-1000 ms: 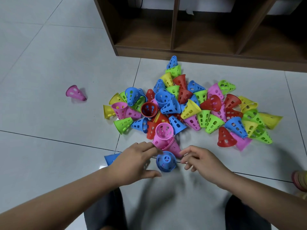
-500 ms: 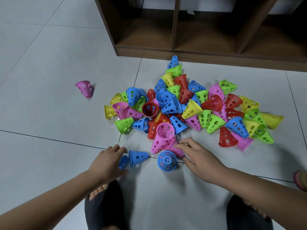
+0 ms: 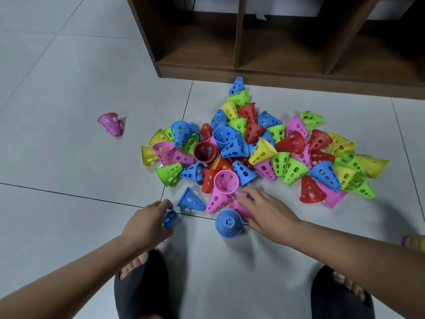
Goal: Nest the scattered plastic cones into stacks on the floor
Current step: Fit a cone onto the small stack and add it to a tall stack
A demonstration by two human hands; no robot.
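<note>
Gripping blue cone (image 3: 170,219), pink cone (image 3: 239,206): hands (image 3: 147,224) (image 3: 269,214).

Person seen from above: two forearms, bare as far as the view reaches, ending in the left hand (image 3: 147,224) & right hand (image 3: 269,212), both bare too. Footwear is the only clothing in view: a pair of dark slides, charcoal to black, matte, approx. the same shape on each foot. Left slide (image 3: 140,288) has one wide smooth band across the foot w/ an open front, toes showing past it. Right slide (image 3: 333,295) is built the same, w/ the same broad plain band & toes out at the open end. Any logo or stitching is too dim to tell.
</note>
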